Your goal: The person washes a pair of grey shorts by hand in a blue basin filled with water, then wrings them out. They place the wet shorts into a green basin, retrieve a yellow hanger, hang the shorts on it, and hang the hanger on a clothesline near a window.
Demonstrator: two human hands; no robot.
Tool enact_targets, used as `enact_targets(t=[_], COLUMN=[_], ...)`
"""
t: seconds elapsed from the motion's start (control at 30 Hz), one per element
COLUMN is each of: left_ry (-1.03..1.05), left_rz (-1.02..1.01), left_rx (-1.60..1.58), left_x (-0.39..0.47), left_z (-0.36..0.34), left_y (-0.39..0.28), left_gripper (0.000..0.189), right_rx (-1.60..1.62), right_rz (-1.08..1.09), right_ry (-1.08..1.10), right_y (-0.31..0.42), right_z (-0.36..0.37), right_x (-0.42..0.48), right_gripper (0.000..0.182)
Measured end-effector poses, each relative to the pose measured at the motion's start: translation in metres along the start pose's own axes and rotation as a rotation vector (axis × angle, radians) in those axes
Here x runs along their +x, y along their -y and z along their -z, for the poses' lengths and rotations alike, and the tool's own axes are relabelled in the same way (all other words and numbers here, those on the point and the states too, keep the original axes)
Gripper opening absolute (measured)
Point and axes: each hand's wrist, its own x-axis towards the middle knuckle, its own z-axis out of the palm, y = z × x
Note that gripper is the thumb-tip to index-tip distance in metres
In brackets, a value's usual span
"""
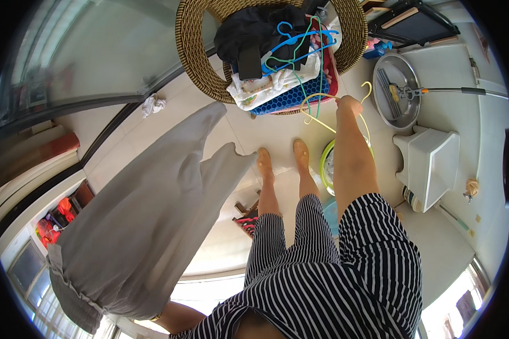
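Observation:
My right hand (350, 105) is closed around a pale yellow wire hanger (320, 96), held out in front with its hook up to the right. At the left, grey trousers (152, 203) hang spread in the air, their waistband towards the lower left. My left forearm reaches behind them near the waistband, and the cloth hides that hand, so its grip cannot be seen. Ahead, a wicker chair (191, 63) bears dark clothes (254, 25), a white patterned cloth (275, 89), a blue cushion (288, 96), a blue hanger (295, 40) and green hangers (295, 63).
A lime-rimmed basin (325, 163) stands on the floor below my right arm. To the right are a metal basin (413, 76) with a mop (445, 90) and a white plastic stool (432, 161). A glass door (110, 55) stands left; a crumpled white cloth (153, 106) lies beside it.

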Motion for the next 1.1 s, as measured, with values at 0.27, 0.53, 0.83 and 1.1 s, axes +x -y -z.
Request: enact_targets(t=[0.27, 0.53, 0.83, 1.1], left_ry=[0.137, 0.446, 0.763, 0.786], left_rz=[-0.170, -0.442, -0.822, -1.410], left_rx=[-0.038, -0.177, -0.261, -0.054], left_x=[0.003, -0.031, -0.147, -0.289], left_z=[-0.017, -0.081, -0.167, -0.185], left_y=[-0.035, -0.110, -0.171, -0.209], left_gripper=[0.058, 0.058, 0.059, 0.059], right_rx=[0.416, 0.320, 0.281, 0.311], right_rz=[0.106, 0.532, 1.337, 1.801], right_ry=[0.449, 0.519, 0.292, 0.083], right_y=[-0.081, -0.075, 0.009, 0.022], right_z=[0.124, 0.315, 0.456, 0.545], right_x=[-0.042, -0.156, -0.329, -0.389], right_gripper=[0.022, 0.021, 0.046, 0.039])
